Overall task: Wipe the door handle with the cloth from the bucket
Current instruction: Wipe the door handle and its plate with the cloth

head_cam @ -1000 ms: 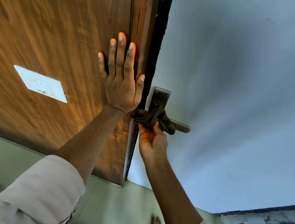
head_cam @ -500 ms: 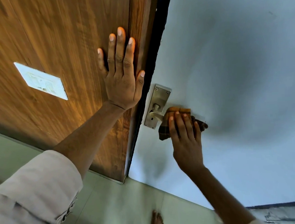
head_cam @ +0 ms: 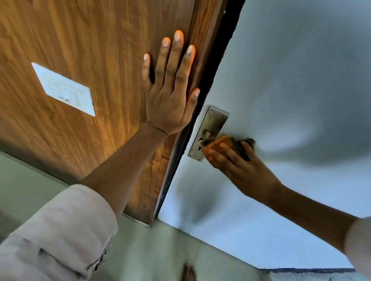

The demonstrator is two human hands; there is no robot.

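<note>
A metal door handle sits on a steel backplate [head_cam: 209, 130] fixed to the pale grey door [head_cam: 294, 72]. An orange and dark brown cloth [head_cam: 229, 142] covers the lever. My right hand [head_cam: 239, 167] is wrapped around the cloth and the lever under it, fingers pointing toward the backplate. The lever is hidden except for its base [head_cam: 205, 137] at the plate. My left hand [head_cam: 169, 92] lies flat, fingers spread, on the wooden panel [head_cam: 91, 38] beside the door's edge. No bucket is in view.
A white switch plate [head_cam: 65, 90] is set in the wooden panel at the left. A dark gap [head_cam: 217, 60] runs between the panel and the door. Pale green floor tiles [head_cam: 153, 258] lie below, with a bare foot [head_cam: 188, 276] at the bottom edge.
A second ago my right hand held the cloth at the handle's base near the plate; it then slid out along the lever, and now grips it closer to the plate. My left hand stayed put.
</note>
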